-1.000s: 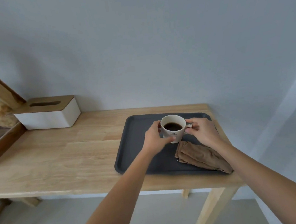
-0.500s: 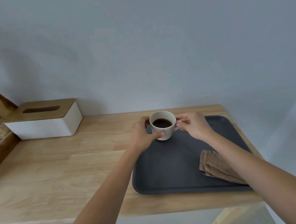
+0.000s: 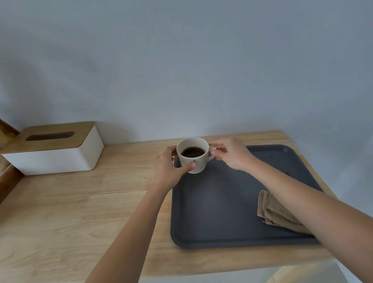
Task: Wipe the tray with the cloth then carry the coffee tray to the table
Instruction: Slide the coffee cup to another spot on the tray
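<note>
The dark grey rectangular plastic tray (image 3: 222,211) lies flat on the light wooden table (image 3: 74,216), beneath and nearer than both hands. A folded tan cloth (image 3: 273,212) rests on the tray's near right area, partly hidden under the right forearm. The white ceramic cup of black coffee (image 3: 193,155) sits upright over the tray's far left corner, between the hands; whether it touches the tray cannot be told. The left hand (image 3: 169,171) wraps the cup's left side. The right hand (image 3: 232,154) pinches the cup's handle. A white tissue box with wooden lid (image 3: 54,149) stands well left of the left hand, against the grey wall (image 3: 196,60).
</note>
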`<move>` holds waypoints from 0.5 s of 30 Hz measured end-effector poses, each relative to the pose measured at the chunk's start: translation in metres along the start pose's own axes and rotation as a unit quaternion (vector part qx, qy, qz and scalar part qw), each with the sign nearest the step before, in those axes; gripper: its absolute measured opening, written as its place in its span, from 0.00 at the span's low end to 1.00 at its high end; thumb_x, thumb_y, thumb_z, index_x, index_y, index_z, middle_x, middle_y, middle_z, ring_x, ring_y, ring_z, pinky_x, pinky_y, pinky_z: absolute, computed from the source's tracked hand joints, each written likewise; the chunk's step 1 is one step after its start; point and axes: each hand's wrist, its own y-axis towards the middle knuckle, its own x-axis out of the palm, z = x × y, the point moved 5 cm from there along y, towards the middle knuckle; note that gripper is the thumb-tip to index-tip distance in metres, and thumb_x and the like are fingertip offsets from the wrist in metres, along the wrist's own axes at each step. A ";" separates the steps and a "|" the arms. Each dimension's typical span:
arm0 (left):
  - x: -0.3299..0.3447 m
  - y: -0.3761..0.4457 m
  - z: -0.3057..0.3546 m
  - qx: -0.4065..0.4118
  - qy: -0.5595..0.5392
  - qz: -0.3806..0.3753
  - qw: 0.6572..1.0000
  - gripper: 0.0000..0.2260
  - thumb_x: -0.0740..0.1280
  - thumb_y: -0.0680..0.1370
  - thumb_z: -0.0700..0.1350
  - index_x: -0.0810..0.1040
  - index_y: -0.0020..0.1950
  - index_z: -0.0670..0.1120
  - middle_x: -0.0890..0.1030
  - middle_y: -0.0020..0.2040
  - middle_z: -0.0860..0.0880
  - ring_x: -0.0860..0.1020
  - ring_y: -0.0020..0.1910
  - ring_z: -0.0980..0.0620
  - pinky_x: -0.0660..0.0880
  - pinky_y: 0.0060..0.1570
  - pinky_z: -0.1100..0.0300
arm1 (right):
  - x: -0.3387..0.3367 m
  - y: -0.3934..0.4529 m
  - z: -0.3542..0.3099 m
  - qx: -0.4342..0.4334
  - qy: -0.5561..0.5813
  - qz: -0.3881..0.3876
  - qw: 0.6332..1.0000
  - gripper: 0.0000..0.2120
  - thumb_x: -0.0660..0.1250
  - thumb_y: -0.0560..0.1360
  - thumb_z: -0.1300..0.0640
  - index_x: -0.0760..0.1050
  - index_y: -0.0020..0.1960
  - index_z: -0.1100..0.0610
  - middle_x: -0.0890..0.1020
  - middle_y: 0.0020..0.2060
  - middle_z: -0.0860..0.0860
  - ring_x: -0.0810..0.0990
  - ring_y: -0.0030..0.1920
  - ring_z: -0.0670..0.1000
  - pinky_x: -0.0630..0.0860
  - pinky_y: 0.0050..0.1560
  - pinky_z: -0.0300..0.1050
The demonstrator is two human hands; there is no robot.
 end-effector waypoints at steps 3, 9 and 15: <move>0.006 -0.016 -0.002 -0.031 0.052 -0.002 0.998 0.44 0.73 0.69 0.58 0.54 0.76 0.44 0.67 0.73 0.47 0.64 0.73 0.44 0.66 0.67 0.47 | -0.007 -0.015 0.007 0.005 -0.025 -0.051 0.998 0.21 0.64 0.78 0.59 0.68 0.71 0.52 0.82 0.59 0.54 0.79 0.57 0.47 0.71 0.61 0.41; 0.038 -0.117 -0.005 -0.076 0.226 0.017 0.971 0.43 0.51 0.73 0.70 0.39 0.78 0.46 0.45 0.79 0.40 0.43 0.78 0.41 0.51 0.73 0.41 | -0.054 -0.105 0.050 -0.044 -0.121 -0.049 0.990 0.20 0.60 0.79 0.51 0.68 0.71 0.48 0.72 0.69 0.44 0.65 0.73 0.44 0.63 0.73 0.48; 0.066 -0.145 -0.003 -0.077 0.331 0.023 0.940 0.49 0.43 0.68 0.77 0.39 0.78 0.46 0.44 0.78 0.36 0.42 0.78 0.40 0.48 0.74 0.43 | -0.046 -0.168 0.093 -0.067 -0.227 -0.166 0.957 0.28 0.46 0.76 0.35 0.49 0.75 0.38 0.52 0.77 0.38 0.42 0.76 0.37 0.49 0.78 0.46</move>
